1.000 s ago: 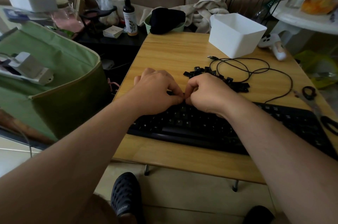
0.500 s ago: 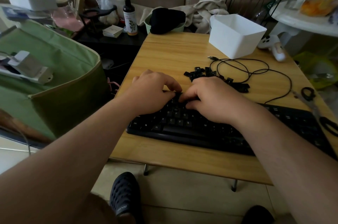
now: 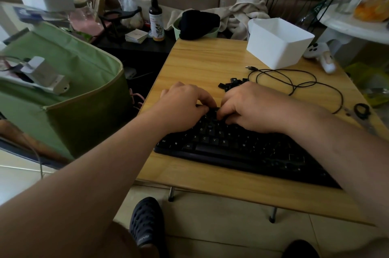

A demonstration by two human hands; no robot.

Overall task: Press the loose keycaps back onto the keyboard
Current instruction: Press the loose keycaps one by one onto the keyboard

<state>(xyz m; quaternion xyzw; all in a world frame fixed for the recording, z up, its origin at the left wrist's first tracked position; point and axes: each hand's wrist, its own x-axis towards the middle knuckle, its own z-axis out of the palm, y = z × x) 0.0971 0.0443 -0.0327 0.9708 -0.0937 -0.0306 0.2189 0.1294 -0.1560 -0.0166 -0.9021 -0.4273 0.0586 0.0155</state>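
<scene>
A black keyboard (image 3: 231, 148) lies along the near edge of the wooden table (image 3: 200, 62). A small pile of loose black keycaps (image 3: 230, 84) sits just behind it, partly hidden by my right hand. My left hand (image 3: 183, 106) and my right hand (image 3: 252, 106) rest side by side over the keyboard's upper left rows. Their curled fingertips meet at one spot and pinch a keycap down against the board. The keycap itself is hidden under the fingers.
A white plastic box (image 3: 277, 43) stands at the back right, with a looped black cable (image 3: 294, 81) in front of it. Scissors (image 3: 362, 110) lie at the right edge beside a white controller (image 3: 324, 57). A green fabric bag (image 3: 63, 89) stands left of the table.
Both hands, pinched together just above the keyboard, have come down onto its upper rows and shifted slightly toward the back.
</scene>
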